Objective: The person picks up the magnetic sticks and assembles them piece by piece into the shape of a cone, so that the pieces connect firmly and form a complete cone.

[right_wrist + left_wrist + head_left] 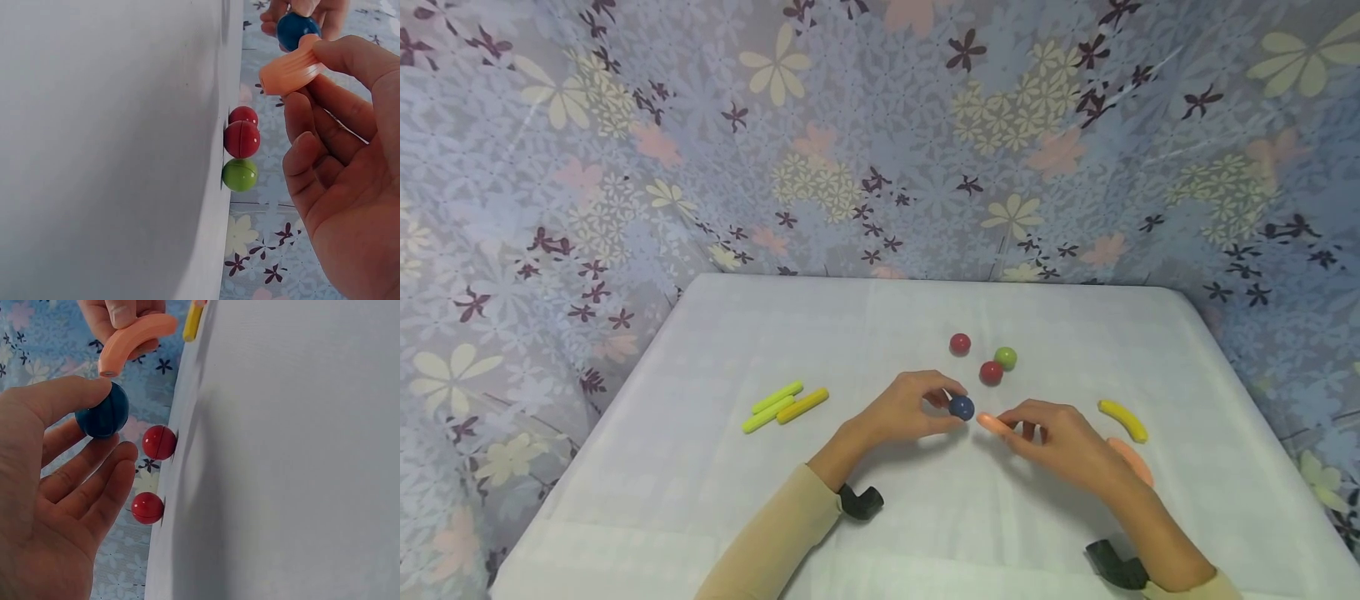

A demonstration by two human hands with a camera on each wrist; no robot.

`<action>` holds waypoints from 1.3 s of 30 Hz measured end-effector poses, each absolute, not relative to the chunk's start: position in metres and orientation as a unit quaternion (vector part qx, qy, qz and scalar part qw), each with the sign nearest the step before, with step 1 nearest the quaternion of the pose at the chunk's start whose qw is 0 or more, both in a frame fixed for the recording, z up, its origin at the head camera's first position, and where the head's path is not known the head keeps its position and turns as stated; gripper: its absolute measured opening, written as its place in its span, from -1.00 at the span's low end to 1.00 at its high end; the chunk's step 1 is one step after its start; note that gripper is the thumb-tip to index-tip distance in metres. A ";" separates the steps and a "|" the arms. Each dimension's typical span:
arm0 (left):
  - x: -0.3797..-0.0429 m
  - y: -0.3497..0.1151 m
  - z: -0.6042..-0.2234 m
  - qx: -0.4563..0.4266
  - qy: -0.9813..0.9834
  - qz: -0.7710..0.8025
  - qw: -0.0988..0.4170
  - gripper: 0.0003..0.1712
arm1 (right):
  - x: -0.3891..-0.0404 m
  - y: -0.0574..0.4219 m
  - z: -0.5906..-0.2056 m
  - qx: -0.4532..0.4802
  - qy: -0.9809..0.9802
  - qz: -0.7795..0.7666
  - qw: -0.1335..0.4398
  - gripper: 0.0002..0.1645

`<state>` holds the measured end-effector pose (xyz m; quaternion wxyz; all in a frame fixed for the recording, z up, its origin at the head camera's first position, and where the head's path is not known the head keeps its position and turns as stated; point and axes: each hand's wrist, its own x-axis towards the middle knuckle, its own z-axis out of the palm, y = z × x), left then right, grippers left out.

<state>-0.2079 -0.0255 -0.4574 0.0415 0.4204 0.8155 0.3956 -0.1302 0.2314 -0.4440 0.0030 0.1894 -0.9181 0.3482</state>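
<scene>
My left hand (906,408) pinches a dark blue ball (962,407) between thumb and fingertips, above the middle of the table. My right hand (1063,442) pinches a curved orange piece (992,423) with thumb and fingers, just right of the ball. In the left wrist view the blue ball (103,412) shows a seam, and one end of the orange curved piece (134,340) points toward it. From the right wrist view, the orange curved piece (290,70) partly overlaps the ball (297,30). Whether the two touch I cannot tell; the head view shows a small gap.
Beyond the hands lie two red balls, one farther (960,344) and one nearer (991,372), beside a green ball (1006,358). Left are two lime sticks (772,408) and a yellow stick (803,406). A yellow curved piece (1123,421) and another orange curved piece (1131,461) lie right.
</scene>
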 end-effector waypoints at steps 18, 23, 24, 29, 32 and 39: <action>-0.207 -0.030 -0.458 0.417 0.786 0.453 0.063 -0.61 | -0.134 0.222 -0.448 0.185 -0.907 0.375 -0.042 -0.75; -0.207 -0.030 -0.459 0.399 0.762 0.504 0.075 -0.61 | -0.134 0.218 -0.449 0.180 -0.907 0.374 -0.066 -0.70; -0.207 -0.030 -0.459 0.394 0.758 0.514 0.078 -0.62 | -0.134 0.218 -0.450 0.182 -0.907 0.374 -0.070 -0.71; -0.206 -0.029 -0.460 0.372 0.723 0.573 0.106 -0.63 | -0.135 0.218 -0.453 0.199 -0.905 0.367 -0.083 -0.73; -0.206 -0.028 -0.460 0.354 0.689 0.618 0.135 -0.63 | -0.135 0.224 -0.453 0.194 -0.908 0.364 -0.080 -0.71; -0.205 -0.030 -0.458 0.308 0.671 0.657 0.154 -0.64 | -0.133 0.242 -0.452 0.151 -0.919 0.359 -0.064 -0.71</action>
